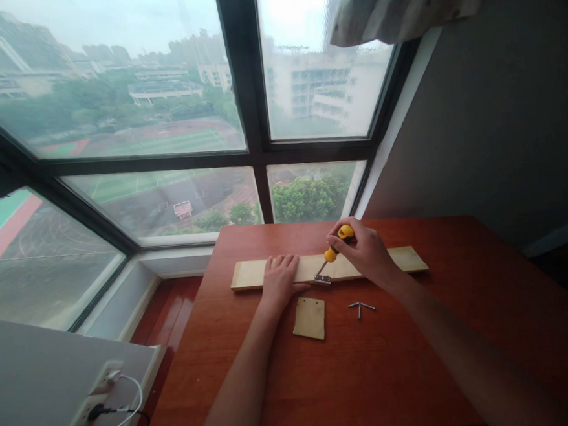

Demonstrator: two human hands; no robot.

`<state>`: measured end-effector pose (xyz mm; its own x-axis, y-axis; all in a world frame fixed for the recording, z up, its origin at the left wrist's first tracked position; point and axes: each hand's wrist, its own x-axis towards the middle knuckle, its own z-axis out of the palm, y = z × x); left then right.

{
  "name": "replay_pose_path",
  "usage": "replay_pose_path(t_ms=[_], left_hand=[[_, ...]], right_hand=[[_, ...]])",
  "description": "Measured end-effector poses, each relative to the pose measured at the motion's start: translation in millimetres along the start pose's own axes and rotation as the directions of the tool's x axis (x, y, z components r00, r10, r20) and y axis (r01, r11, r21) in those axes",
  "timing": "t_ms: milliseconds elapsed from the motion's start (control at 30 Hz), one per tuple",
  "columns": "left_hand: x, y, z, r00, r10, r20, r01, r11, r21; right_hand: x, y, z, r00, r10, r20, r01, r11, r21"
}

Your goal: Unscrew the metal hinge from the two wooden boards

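Note:
A long pale wooden board (247, 275) lies across the reddish-brown table. My left hand (281, 279) rests on it with fingers stretched over its top, thumb along the near edge. In my right hand (364, 249) is a screwdriver (330, 254) with a yellow and black handle, tilted so that its tip points down to the left. The tip meets a small metal hinge (322, 280) at the board's near edge. Closer to me lies a small thin tan wooden piece (309, 319) with two holes near its far edge. Several screws (360, 307) lie to its right.
The table (373, 375) stands against large dark-framed windows (256, 130). A grey wall (477, 128) rises at the right, with a curtain (396, 4) above. At the lower left, wall sockets (91, 411) hold a white cable (140, 395) and a black plug (96, 412).

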<state>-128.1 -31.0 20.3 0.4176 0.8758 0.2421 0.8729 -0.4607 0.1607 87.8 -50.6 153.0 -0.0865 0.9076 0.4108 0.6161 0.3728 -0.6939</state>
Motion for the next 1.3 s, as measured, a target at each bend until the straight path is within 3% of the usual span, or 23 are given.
replay_pose_path(t_ms=[133,233,367,433,600,767,967,1167,1300], left_hand=[[0.4,0.7,-1.3,1.0,-0.002,0.006,0.002,1.0,-0.005],[0.6,0.7,-1.7,1.0,-0.005,0.013,0.005,1.0,-0.004],[0.4,0.6,-2.0,1.0,-0.002,0.021,0.002,1.0,-0.003],[0.2,0.8,-2.4,1.0,-0.003,0.019,0.003,1.0,-0.006],[0.3,1.4,-3.7,1.0,0.0,0.011,0.001,1.0,-0.011],[0.7,1.4,-3.6,1.0,0.003,0.014,-0.003,1.0,-0.008],[0.5,0.9,-2.1,1.0,0.005,0.013,-0.005,1.0,0.0],[0.6,1.0,-2.8,1.0,0.001,0.009,-0.001,1.0,-0.006],[0.3,0.1,-2.4,1.0,0.005,0.002,-0.005,1.0,-0.011]], right_hand=[[0.2,-2.1,1.1,1.0,-0.03,0.008,0.03,0.998,-0.048],[2.1,-9.2,1.0,0.994,-0.099,0.053,0.107,0.979,-0.173],[8.1,-27.8,-1.1,0.981,-0.074,0.179,0.158,0.839,-0.52],[12.0,-37.3,-1.9,0.974,-0.047,0.22,0.175,0.773,-0.61],[20.1,-49.7,-0.8,0.96,-0.025,0.277,0.212,0.712,-0.67],[24.0,-49.4,3.0,0.971,0.024,0.238,0.164,0.658,-0.735],[26.3,-47.3,2.7,0.979,0.049,0.199,0.116,0.668,-0.735],[28.1,-47.0,-11.2,0.93,-0.011,0.368,0.233,0.792,-0.564],[30.0,-46.7,-11.7,0.921,-0.045,0.387,0.254,0.824,-0.507]])
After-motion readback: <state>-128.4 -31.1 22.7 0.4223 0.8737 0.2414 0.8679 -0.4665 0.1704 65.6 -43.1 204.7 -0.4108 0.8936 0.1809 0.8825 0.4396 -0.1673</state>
